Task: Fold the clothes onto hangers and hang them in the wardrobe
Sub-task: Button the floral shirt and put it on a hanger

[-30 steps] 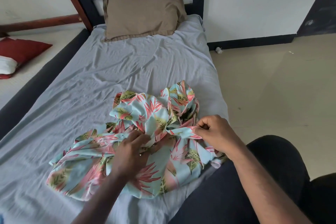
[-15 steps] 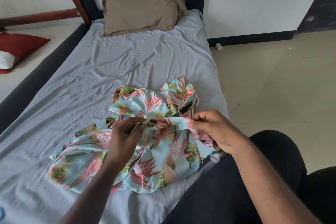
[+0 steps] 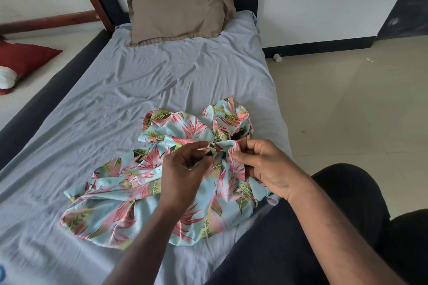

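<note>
Raised since before, left hand (image 3: 185, 166) and right hand (image 3: 266, 166) pinching floral garment (image 3: 129, 210); rumpled on bed (image 3: 162, 76)

A single bed (image 3: 162, 81) with a dark frame and a wrinkled pale grey-lilac sheet carries two things: a taupe rectangular fabric pillow (image 3: 178, 7) leaning at its head, and a crumpled light-blue floral-print garment (image 3: 129, 194) with pink and green leaves lying near its foot.

Both forearms are bare, with no sleeves, watch or rings showing on the left hand (image 3: 183, 169) or right hand (image 3: 266, 166). Dark, near-black trousers (image 3: 301, 233) cover the legs at the lower right of the frame.
</note>
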Tool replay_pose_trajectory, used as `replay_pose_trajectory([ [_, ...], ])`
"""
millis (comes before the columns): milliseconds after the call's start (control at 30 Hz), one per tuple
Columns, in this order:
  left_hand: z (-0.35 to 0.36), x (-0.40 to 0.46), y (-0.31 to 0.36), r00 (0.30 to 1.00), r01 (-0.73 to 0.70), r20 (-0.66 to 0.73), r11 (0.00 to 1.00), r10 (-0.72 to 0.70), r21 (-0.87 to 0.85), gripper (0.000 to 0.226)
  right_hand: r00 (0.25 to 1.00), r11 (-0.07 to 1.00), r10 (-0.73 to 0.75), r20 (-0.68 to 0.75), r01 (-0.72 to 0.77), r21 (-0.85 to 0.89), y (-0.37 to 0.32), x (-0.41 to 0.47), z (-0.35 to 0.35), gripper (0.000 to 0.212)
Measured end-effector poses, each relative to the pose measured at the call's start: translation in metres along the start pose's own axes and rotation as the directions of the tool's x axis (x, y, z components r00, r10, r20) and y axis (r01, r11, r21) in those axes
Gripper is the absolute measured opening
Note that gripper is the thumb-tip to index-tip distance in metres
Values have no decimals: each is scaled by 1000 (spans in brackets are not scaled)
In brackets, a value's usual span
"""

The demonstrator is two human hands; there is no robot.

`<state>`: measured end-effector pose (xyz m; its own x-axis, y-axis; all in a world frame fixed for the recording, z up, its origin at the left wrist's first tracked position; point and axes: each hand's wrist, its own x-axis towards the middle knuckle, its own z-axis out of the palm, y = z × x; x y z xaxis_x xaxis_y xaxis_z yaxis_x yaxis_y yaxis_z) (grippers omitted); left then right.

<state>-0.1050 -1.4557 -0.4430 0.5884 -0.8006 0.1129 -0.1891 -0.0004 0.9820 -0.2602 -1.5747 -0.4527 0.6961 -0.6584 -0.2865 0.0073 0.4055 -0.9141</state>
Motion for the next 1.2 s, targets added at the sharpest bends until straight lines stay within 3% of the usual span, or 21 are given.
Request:
replay_pose_trajectory([
  [100,7,0,-3,999,-13,-45,1000,14,26,24,998,997,-55,-25,54,-58,3,-1,9,9],
  [300,23,-4,-1,996,-30,-80,996,36,79,13,972,952,-222,-75,200,-231,7,-3,19,11],
  [433,28,-7,-1,998,-13,-55,999,16,50,12,958,931,-266,-109,226,-288,9,-3,17,10],
  [600,27,-6,-2,987,-9,-160,999,17,52,12,931,871,-345,-119,270,-410,12,-1,18,12],
  [733,33,-3,-5,987,-17,-154,986,42,166,8,915,835,-378,-143,271,-478,14,1,19,11],
  [1200,51,-8,-6,955,116,-292,964,-43,239,11,856,767,-480,-192,304,-565,13,-3,24,2],
])
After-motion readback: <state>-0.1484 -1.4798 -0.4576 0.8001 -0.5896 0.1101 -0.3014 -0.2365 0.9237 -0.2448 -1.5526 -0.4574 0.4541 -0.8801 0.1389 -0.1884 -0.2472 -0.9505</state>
